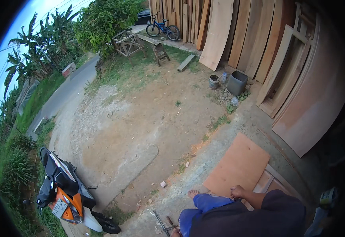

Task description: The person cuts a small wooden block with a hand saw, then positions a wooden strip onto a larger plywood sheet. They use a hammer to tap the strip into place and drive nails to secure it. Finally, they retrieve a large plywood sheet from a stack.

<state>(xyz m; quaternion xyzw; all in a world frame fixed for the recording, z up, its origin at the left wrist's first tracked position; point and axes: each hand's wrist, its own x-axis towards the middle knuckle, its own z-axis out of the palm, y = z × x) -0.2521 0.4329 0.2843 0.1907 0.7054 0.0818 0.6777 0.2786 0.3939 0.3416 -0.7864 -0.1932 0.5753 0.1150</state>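
Observation:
My right hand (237, 192) is closed at the near edge of a reddish plywood panel (239, 162). What its fingers hold, if anything, is hidden. The panel lies low over the concrete, partly covering a pale wooden frame (273, 181). Down at the lower edge, my left hand (175, 233) is only partly in view beside a dark metal tool (163, 225) with crossing bars, which looks like a clamp. Its fingers are too cut off to tell their grip. Blue trousers (214, 201) and my bare foot (193, 193) show between the hands.
An orange and white motorbike (69, 197) is parked at the left. Tall boards (255, 39) and a big curved-looking sheet (310, 106) lean at the right. A grey bin (237, 83) and a bucket (214, 81) stand near them. Farther off are a sawhorse (159, 53) and a blue bicycle (163, 29).

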